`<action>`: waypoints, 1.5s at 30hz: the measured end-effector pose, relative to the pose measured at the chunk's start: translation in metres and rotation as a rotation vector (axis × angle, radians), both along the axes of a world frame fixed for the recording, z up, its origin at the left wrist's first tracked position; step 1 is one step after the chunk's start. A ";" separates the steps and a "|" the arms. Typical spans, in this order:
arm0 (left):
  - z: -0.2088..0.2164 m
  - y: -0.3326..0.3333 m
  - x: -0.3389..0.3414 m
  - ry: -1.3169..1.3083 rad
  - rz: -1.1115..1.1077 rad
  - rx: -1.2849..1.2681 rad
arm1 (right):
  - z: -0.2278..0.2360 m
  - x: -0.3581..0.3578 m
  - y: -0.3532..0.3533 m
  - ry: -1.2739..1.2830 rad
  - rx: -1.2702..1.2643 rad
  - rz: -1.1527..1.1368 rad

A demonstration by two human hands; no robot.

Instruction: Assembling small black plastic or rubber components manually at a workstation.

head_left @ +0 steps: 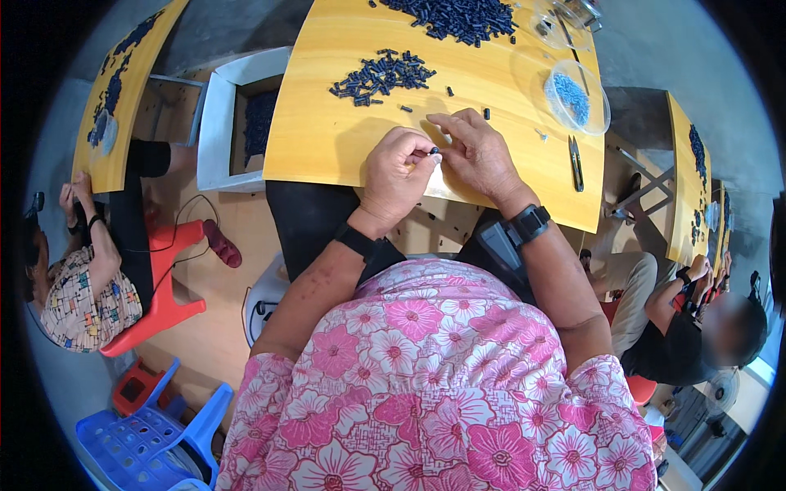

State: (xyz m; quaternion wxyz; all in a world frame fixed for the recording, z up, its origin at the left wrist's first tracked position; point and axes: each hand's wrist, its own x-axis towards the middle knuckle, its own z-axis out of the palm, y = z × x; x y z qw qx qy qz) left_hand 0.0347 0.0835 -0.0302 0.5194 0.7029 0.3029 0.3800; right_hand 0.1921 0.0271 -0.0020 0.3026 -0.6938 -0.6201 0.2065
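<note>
Between the thumb and forefinger of my left hand (399,173) I pinch a small black cylindrical part (435,150). Beside it, my right hand (477,155) hovers over the table edge with its fingers partly spread and nothing seen in them. Beyond my hands lies a pile of small black cylindrical parts (381,78), with a few loose ones nearer me. A round clear tub holds small blue pieces (571,98). To the right of my right hand rest black-handled snips or tweezers (576,164).
A larger heap of black parts (458,18) covers the far side of the yellow table (319,155). At the left stands a white box (217,135) with dark parts inside. A blue plastic chair (147,434) is at lower left. Other people work at tables on both sides.
</note>
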 end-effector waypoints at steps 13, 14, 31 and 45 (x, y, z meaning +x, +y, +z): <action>-0.004 0.001 0.000 0.055 -0.044 -0.024 | -0.019 0.000 0.052 -0.132 0.254 -0.152; -0.005 0.001 0.000 0.053 -0.060 -0.033 | -0.021 0.000 0.056 -0.132 0.243 -0.160; -0.001 0.002 0.001 0.096 -0.079 -0.051 | -0.006 -0.003 0.033 -0.315 0.039 -0.129; -0.005 0.002 0.003 0.152 -0.080 -0.024 | -0.018 0.015 -0.019 1.132 -0.049 -0.282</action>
